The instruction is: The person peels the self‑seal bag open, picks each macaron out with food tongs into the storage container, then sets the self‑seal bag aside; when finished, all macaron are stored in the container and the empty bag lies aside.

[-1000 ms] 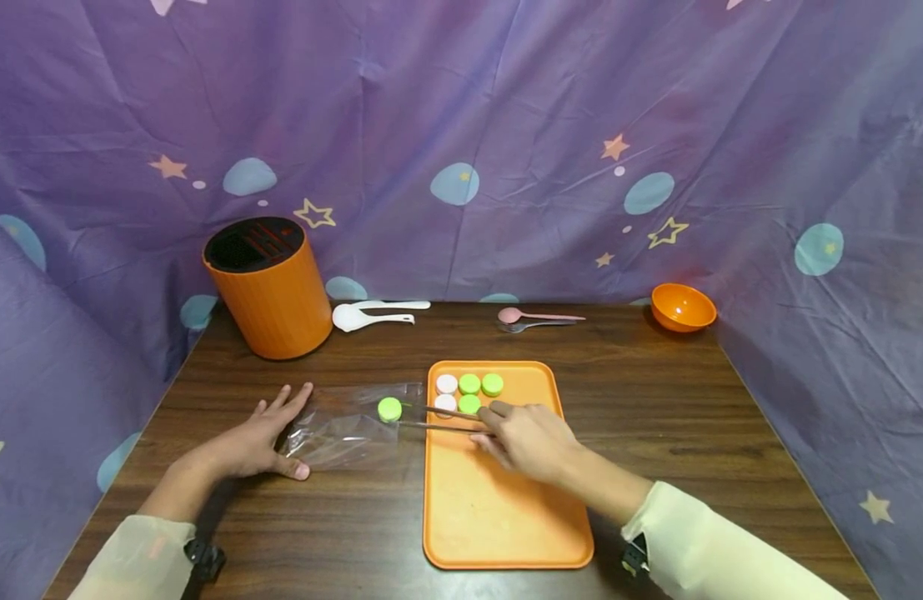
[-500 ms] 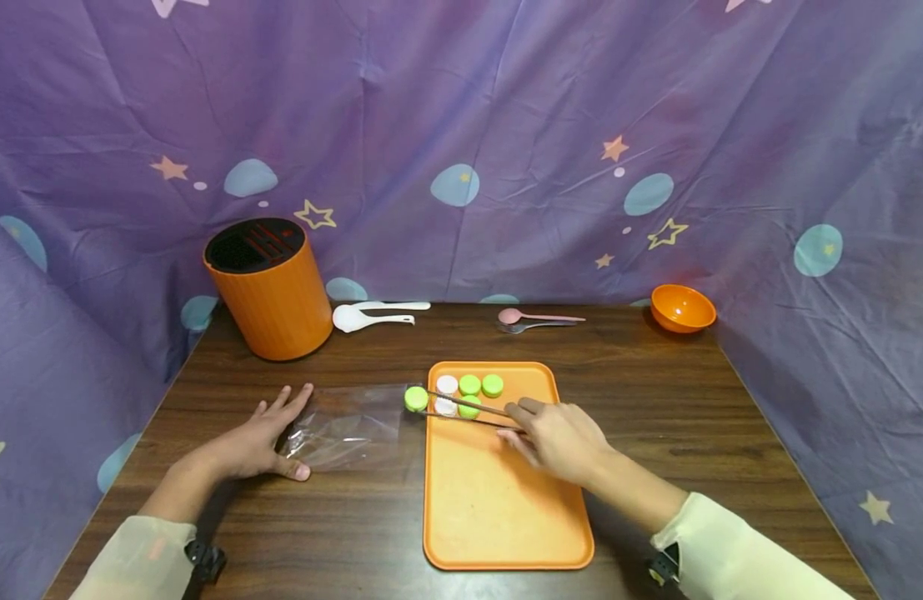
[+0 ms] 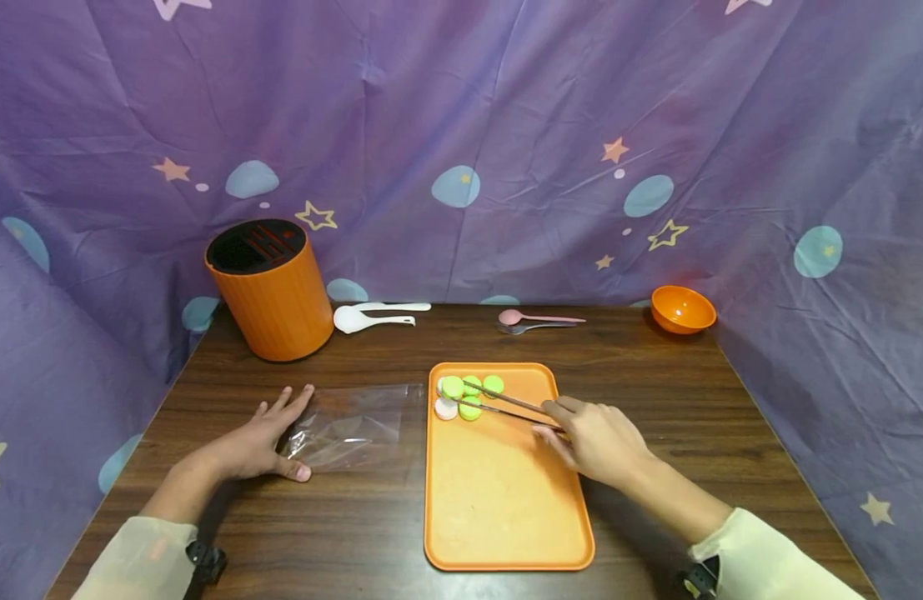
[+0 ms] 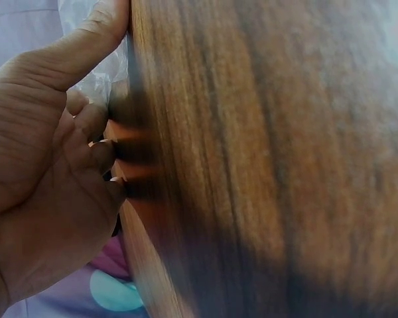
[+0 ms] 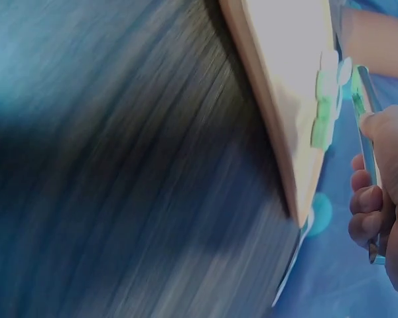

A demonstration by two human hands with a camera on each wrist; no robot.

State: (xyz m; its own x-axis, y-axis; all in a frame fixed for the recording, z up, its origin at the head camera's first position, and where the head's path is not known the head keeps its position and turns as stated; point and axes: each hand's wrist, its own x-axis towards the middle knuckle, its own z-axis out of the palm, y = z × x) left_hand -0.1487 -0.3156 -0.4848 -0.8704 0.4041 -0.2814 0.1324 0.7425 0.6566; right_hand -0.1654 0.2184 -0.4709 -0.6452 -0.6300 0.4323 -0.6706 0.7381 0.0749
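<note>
- My right hand (image 3: 598, 442) was curled round a pair of chopsticks (image 3: 506, 402), pinching them near their rear ends, and their tips clamped a green bottle cap (image 3: 452, 387).
- That cap sat at the far left corner of the orange tray (image 3: 506, 500), just over the other caps (image 3: 472, 398), green and white, clustered there; I could not tell whether it touched them.
- I judged the cap light, rigid and smooth-sided, so it would slip or twist out between thin sticks unless squeezed across its full width, at the rim.
- My left hand (image 3: 262, 437) lay flat and spread on the wooden table (image 3: 694, 417), fingertips and thumb pressing the edge of a clear plastic bag (image 3: 348, 425); the bag looked limp and crinkly, likely to slide if not pinned.
- The head view alone gave the whole layout: an orange cylindrical holder (image 3: 269, 287), white spoons (image 3: 374, 315), a pink spoon (image 3: 539, 317) and an orange bowl (image 3: 682, 307) at the back.
- The right wrist view, blurred, showed what the head view hid: my fingers (image 5: 368, 205) wrapped under the chopsticks, with the tray edge and caps side-on.
- The left wrist view showed my thumb (image 4: 86, 46) on the plastic from underneath the palm; little else was legible.
</note>
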